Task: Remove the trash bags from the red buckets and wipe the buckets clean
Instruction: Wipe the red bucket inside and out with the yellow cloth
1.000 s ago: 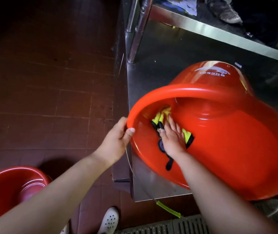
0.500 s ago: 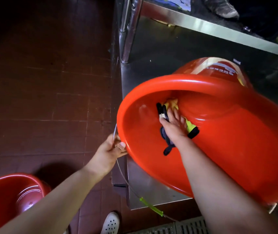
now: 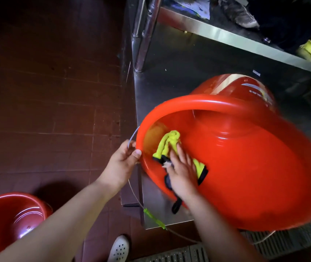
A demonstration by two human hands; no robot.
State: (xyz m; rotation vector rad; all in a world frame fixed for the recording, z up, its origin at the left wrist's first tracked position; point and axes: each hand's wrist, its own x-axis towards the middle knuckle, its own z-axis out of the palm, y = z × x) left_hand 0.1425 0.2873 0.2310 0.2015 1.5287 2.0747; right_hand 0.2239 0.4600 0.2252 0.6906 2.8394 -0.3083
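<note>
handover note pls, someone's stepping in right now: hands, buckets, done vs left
Left hand grips the rim of the tilted red bucket on the steel shelf.
Right hand presses the yellow cloth flat on its inner wall, near the rim.
Second red bucket stands on the floor, lower left.
Done: no trash bag shows in either bucket.
Left: finish wiping this one; can't tell whether the second is wiped.
</note>
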